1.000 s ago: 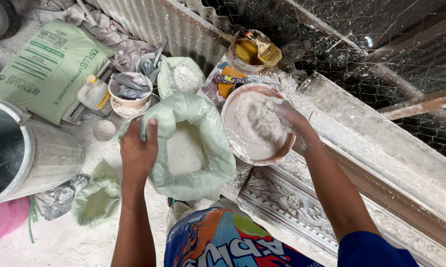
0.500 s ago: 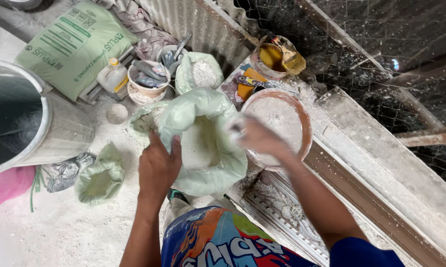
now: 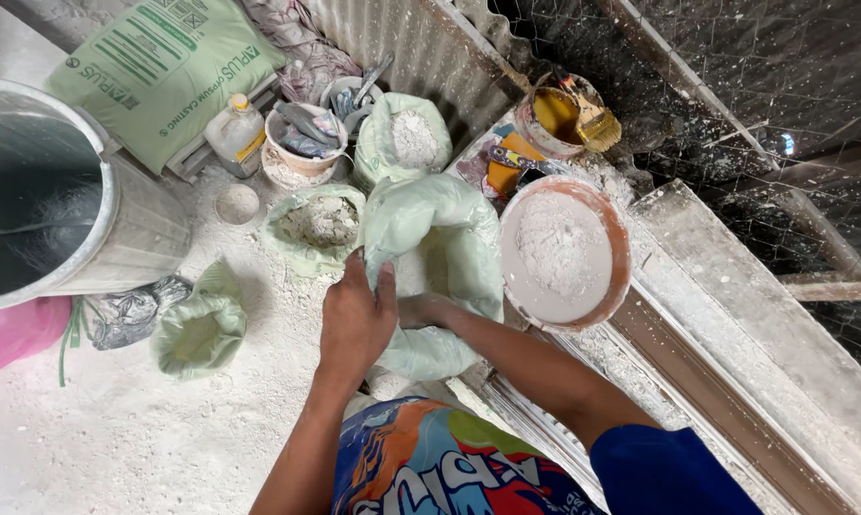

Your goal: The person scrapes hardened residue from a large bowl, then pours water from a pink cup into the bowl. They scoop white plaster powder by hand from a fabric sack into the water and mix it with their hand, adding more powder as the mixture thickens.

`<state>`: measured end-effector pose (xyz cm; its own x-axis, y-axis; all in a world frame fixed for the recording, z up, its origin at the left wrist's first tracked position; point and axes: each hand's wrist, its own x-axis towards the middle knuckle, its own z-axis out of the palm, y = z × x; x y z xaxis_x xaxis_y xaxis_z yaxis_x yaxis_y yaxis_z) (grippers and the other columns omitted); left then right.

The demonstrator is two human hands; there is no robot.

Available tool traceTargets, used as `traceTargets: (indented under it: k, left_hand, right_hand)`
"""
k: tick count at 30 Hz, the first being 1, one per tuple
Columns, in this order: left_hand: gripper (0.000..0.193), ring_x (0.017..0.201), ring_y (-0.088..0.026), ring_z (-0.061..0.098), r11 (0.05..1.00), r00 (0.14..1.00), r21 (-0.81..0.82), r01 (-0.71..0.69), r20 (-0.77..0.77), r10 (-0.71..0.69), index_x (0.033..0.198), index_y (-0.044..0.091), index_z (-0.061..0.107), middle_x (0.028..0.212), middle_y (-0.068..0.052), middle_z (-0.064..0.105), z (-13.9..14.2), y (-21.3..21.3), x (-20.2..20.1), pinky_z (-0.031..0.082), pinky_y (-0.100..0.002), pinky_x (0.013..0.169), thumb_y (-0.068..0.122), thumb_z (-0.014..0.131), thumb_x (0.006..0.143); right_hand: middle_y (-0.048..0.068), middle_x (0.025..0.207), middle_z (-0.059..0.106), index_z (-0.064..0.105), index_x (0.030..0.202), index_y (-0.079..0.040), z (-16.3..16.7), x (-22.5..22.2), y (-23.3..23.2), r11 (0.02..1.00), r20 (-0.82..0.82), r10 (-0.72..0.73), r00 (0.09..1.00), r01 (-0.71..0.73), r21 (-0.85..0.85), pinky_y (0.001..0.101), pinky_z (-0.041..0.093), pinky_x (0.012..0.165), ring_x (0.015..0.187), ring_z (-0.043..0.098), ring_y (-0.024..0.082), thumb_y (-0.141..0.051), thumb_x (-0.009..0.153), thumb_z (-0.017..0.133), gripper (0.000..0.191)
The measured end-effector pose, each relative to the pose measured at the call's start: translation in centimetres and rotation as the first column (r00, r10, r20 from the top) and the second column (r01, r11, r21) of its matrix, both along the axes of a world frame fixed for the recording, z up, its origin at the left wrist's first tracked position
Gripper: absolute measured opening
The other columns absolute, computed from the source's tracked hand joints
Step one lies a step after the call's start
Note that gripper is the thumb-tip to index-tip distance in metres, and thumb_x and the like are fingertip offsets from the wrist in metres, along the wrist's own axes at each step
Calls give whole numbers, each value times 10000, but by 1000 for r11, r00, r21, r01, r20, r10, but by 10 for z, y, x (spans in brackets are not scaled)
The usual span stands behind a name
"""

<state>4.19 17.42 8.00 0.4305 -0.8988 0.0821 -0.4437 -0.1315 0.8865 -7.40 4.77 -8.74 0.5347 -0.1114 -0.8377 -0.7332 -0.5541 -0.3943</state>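
Note:
A pale green plastic bag (image 3: 440, 229) of white powder stands open on the dusty floor in front of me. My left hand (image 3: 356, 319) grips the bag's near rim. My right hand (image 3: 421, 307) reaches down inside the bag, its fingers hidden by the plastic. Just right of the bag sits a round bowl (image 3: 617, 238) with an orange rim, holding a whitish mix with a heap of dry powder on top.
A large metal drum (image 3: 116, 229) stands at left, with a green printed sack (image 3: 164, 67) behind it. Smaller open powder bags (image 3: 318, 221), a tub of tools (image 3: 302, 143), a plastic bottle (image 3: 235, 133) and a pot with a brush (image 3: 564, 114) crowd the back. A moulded trough (image 3: 736, 381) runs along the right.
My right hand left the bowl, moved left and went down into the green bag. My left hand stayed on the bag's rim. The view shifted slightly.

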Motion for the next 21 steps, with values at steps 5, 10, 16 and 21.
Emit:
traceTargets:
  k: [5, 10, 16, 21]
  left_hand:
    - [413, 648, -437, 725, 997, 997, 45, 55, -52, -53, 1253, -111, 556, 712, -291, 694, -1, -7, 13, 569, -505, 591, 200, 576, 982]
    - [416, 645, -443, 721, 994, 994, 77, 76, -81, -70, 1248, -108, 552, 694, -290, 683, -5, -14, 16, 567, -505, 571, 206, 582, 976]
    - [432, 661, -461, 711, 998, 997, 46, 48, -63, -45, 1255, -119, 554, 705, -307, 676, -15, -15, 22, 564, -513, 575, 214, 582, 982]
    - [437, 661, -465, 709, 998, 999, 58, 35, -44, -32, 1250, -119, 556, 691, -316, 671, -16, -17, 28, 562, -516, 586, 226, 588, 984]
  right_hand:
    - [191, 1267, 701, 714, 1194, -32, 4, 18, -39, 947, 342, -297, 891, 321, -15, 447, 501, 1010, 1183, 660, 344, -347, 996, 515, 423]
    - [185, 1282, 695, 698, 1216, -41, -6, 27, -45, 817, 603, -366, 709, 555, -156, 437, 482, 1034, 1215, 643, 341, -361, 998, 535, 420]
    - [178, 1301, 688, 679, 1242, -52, -32, 21, -10, 887, 525, -324, 787, 445, -120, 425, 460, 1062, 1254, 621, 337, -377, 1001, 560, 422]
    - [178, 1313, 694, 637, 1291, -38, -40, -14, 6, 897, 359, -439, 824, 380, 225, 409, 486, 1052, 1252, 649, 310, -378, 975, 584, 467]
